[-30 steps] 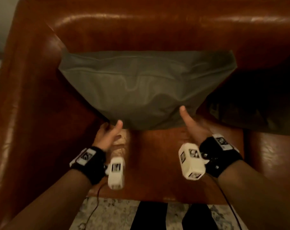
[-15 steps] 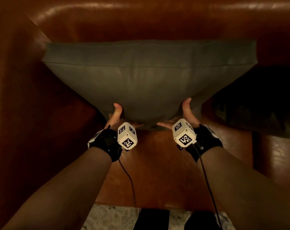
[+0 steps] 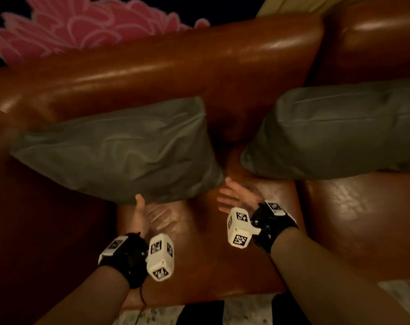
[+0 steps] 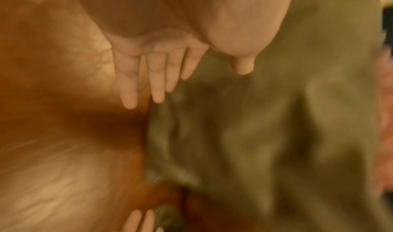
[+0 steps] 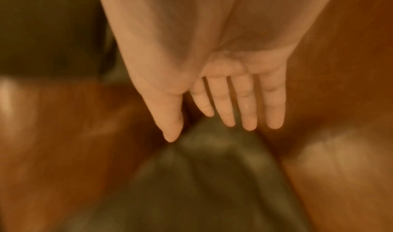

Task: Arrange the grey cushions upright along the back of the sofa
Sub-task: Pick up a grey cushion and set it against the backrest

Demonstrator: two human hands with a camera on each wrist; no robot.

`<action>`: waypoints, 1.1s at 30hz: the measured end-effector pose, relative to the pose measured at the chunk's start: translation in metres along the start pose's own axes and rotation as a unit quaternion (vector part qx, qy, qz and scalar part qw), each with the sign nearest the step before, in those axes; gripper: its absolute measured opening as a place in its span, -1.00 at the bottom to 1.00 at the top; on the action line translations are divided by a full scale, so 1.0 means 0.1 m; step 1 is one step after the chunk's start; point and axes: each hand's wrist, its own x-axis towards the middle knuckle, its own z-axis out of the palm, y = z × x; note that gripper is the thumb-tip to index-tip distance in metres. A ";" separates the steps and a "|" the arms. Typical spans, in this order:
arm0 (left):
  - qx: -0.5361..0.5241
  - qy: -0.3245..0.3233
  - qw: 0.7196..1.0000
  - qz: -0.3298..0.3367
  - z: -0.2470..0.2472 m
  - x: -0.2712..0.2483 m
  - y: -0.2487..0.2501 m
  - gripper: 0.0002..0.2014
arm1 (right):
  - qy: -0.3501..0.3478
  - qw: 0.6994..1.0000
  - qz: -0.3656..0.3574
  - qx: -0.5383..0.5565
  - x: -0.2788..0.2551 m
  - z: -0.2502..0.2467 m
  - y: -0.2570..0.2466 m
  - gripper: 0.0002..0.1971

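hands released cushion, fingers straight

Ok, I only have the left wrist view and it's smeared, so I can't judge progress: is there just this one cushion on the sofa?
Observer: No, two. The left cushion leans on the backrest, and a right cushion leans there too, with a gap between them.
Operator: Is the right hand holding either one?
Observer: No. The right hand is open over the seat, just below that gap, and holds nothing.
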 end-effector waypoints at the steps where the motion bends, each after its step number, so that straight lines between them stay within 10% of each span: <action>1: 0.035 -0.014 0.999 -0.008 0.19 -0.05 -0.16 -0.39 | 0.023 1.000 -0.007 -0.002 -0.02 -0.31 -0.02 -0.40; 7: 0.306 -0.049 0.945 0.103 1.47 -0.18 -1.02 -0.41 | 0.161 0.984 -0.071 -0.037 -0.46 -2.44 -0.47 -0.56; 12: 0.349 -0.037 0.899 0.262 2.45 -0.30 -1.27 0.06 | 0.234 0.949 -0.198 -0.073 -0.76 -3.60 -1.24 0.01; 20: 0.427 -0.025 0.821 0.379 3.02 -0.16 -1.06 0.11 | 0.127 0.919 -0.337 -0.162 -0.66 -3.60 -1.91 0.01; 23: 0.426 -0.049 0.826 0.366 2.98 -0.08 -1.01 0.28 | 0.106 0.918 -0.344 -0.165 -0.63 -3.55 -1.95 -0.17; 29: 0.379 -0.064 0.845 0.373 2.86 -0.20 -1.11 -0.24 | 0.067 0.938 -0.315 -0.126 -0.72 -3.35 -2.03 -0.17; 33: 0.323 -0.085 0.879 0.339 2.90 -0.15 -0.93 0.10 | 0.075 0.947 -0.303 -0.080 -0.65 -3.25 -1.98 -0.20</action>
